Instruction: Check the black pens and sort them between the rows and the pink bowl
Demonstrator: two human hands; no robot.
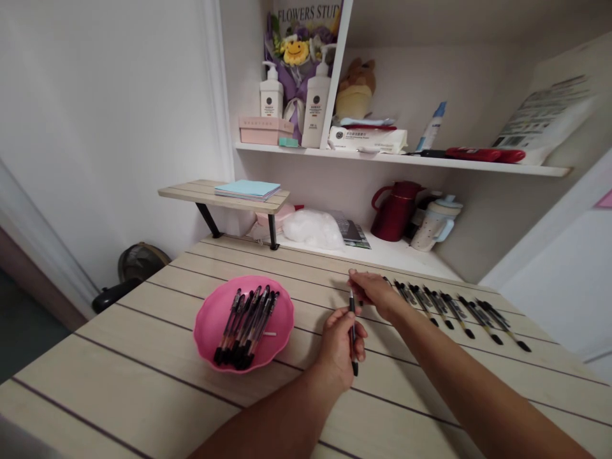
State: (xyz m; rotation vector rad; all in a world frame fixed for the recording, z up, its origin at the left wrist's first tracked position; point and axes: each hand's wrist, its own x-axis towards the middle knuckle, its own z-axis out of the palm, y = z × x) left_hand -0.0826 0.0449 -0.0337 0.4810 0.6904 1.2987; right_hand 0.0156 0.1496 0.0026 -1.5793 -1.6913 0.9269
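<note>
My left hand is closed around a black pen, which stands nearly upright in the view with its narrow pale end upward. Just above, my right hand has its fingers drawn together at that upper end; what they pinch is too small to make out. A small dark thing shows under the right palm, partly hidden. Left of my hands is a pink scalloped bowl holding several black-ended pens and a small white stick. To the right, several more pens lie in small groups along the table.
The slatted wooden table carries a small raised shelf with blue paper on it. Behind are a white plastic bag, a red jug and a pale tumbler. Pump bottles stand on the upper shelf.
</note>
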